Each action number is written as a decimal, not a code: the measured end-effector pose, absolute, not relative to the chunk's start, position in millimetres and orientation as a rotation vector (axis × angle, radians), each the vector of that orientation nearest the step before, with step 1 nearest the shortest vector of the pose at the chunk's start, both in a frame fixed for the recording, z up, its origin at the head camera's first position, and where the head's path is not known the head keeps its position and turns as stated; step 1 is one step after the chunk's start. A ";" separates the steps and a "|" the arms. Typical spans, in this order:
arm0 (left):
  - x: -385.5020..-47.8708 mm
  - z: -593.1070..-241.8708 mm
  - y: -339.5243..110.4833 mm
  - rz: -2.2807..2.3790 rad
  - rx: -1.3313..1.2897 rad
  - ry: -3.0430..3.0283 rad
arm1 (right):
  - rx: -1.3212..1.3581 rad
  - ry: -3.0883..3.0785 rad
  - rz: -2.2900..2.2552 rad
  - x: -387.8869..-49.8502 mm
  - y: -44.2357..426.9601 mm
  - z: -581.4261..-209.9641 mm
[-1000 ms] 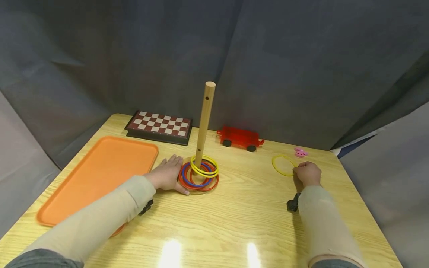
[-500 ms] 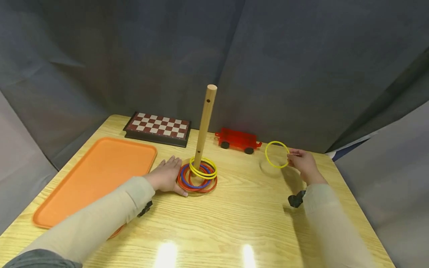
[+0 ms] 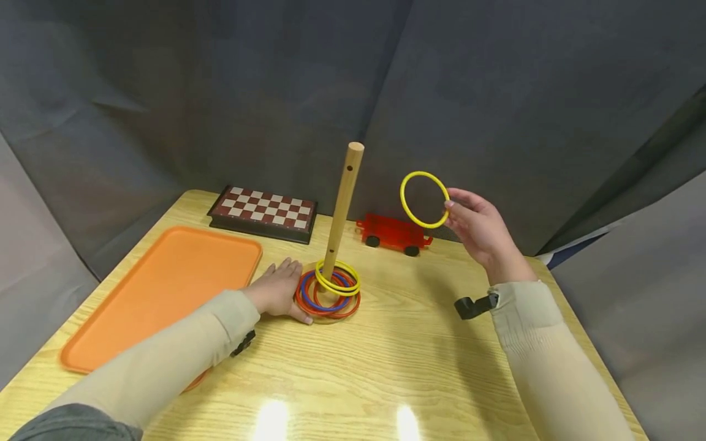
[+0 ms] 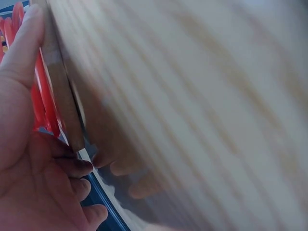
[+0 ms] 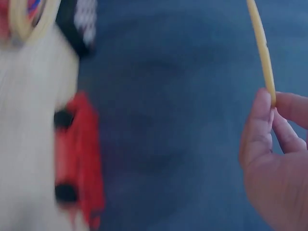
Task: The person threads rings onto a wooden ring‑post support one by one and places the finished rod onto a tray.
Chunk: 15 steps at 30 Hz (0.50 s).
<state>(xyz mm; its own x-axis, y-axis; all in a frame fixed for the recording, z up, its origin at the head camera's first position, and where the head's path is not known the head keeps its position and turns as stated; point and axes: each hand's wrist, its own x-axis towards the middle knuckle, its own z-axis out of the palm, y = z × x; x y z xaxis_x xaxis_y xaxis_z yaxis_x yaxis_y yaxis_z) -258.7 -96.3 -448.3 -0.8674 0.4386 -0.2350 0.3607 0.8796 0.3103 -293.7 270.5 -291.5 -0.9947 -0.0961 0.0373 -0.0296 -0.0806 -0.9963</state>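
Note:
A yellow ring (image 3: pixel 421 174) is pinched between the thumb and fingers of my right hand (image 3: pixel 480 229), raised well above the table. The right wrist view shows this ring (image 5: pixel 263 50) nearly edge-on. My left hand (image 3: pixel 278 291) rests on the table with fingers spread, touching the wooden base (image 4: pixel 61 96) of a ring-toss stand. Its tall wooden peg (image 3: pixel 343 208) stands upright, leaning slightly in view. Around the peg's foot lie two yellow rings (image 3: pixel 346 293), with blue and red rings (image 4: pixel 44 91) beneath them.
An orange tray (image 3: pixel 165 288) lies left, partly under my left forearm. A folded chessboard box (image 3: pixel 261 211) and a red toy wagon (image 3: pixel 393 233) stand at the back edge. A grey curtain (image 3: pixel 265 92) hangs behind the wooden table (image 3: pixel 353 380).
My right hand has lifted the yellow ring off the table, up and leftward toward the peg. A pink toy at the back right is now out of sight. My left hand has stayed put.

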 end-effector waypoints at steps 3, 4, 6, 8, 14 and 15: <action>-260.0 -448.5 -96.1 0.363 0.602 2.756 | -0.205 1.912 -2.415 -288.0 247.3 -271.9; -260.2 -448.9 -96.1 0.359 0.601 2.757 | -0.228 1.858 -2.450 -286.1 239.3 -265.9; -260.7 -450.1 -96.4 0.360 0.603 2.759 | -0.266 1.774 -2.499 -281.6 223.3 -255.3; -260.3 -450.6 -96.5 0.357 0.605 2.757 | -0.302 1.729 -2.522 -276.2 207.5 -246.6; -258.9 -449.7 -97.2 0.378 0.609 2.747 | -0.379 1.795 -2.468 -263.7 168.3 -234.3; -258.6 -450.1 -97.9 0.384 0.606 2.748 | -0.387 1.822 -2.445 -263.5 163.0 -234.7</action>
<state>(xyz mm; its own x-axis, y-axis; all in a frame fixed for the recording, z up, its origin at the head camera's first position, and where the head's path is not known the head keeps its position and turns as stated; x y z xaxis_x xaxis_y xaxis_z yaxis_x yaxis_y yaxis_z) -258.6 -97.9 -450.1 -0.8658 0.4438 -0.2314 0.3634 0.8753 0.3190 -263.5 163.0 -234.7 -0.9661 -0.2031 0.1595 -0.0948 -0.2957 -0.9506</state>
